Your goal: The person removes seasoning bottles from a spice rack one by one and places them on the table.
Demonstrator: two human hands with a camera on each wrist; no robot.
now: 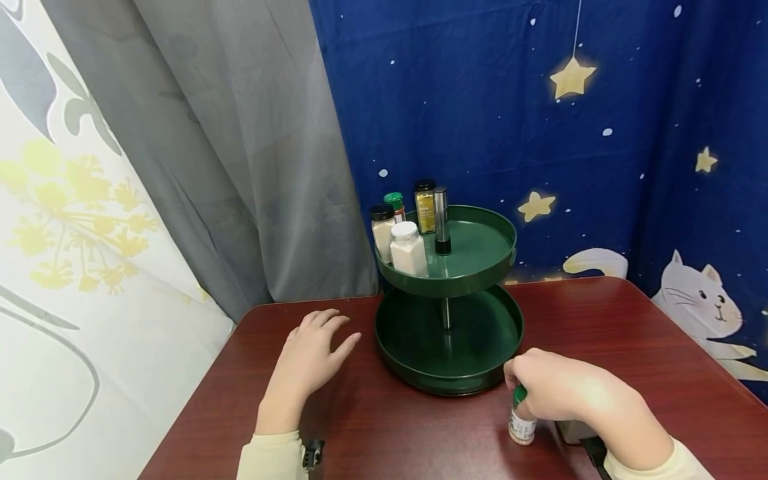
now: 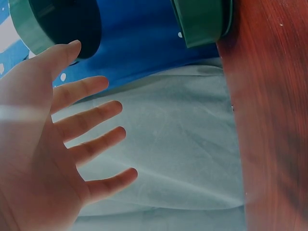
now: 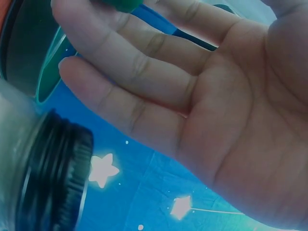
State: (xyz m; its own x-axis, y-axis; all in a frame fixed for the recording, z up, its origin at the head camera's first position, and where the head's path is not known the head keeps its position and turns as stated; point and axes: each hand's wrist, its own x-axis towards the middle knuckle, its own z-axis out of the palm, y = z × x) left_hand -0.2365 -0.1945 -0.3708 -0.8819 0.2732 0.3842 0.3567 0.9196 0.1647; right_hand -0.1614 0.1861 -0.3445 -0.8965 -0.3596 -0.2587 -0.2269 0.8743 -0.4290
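My right hand point(image 1: 564, 387) pinches the green cap of a small spice jar point(image 1: 521, 428) with a white label, at the front right of the tiered tray. In the right wrist view only a piece of the green cap point(image 3: 126, 4) shows at the fingertips. Beside that hand lies a larger jar with a black lid point(image 3: 55, 178), mostly hidden behind my wrist in the head view. My left hand point(image 1: 310, 353) hovers left of the tray, its fingers spread and holding nothing. The green two-tier tray point(image 1: 447, 385) stands between my hands.
On the upper tier stand a white-capped jar point(image 1: 409, 252), a black-lidded jar of pale powder point(image 1: 383, 233), a green-capped jar point(image 1: 395, 200), a yellow-labelled jar point(image 1: 425, 210) and a silver-and-black cylinder point(image 1: 441, 220). Curtains hang behind the reddish-brown table point(image 1: 384, 433).
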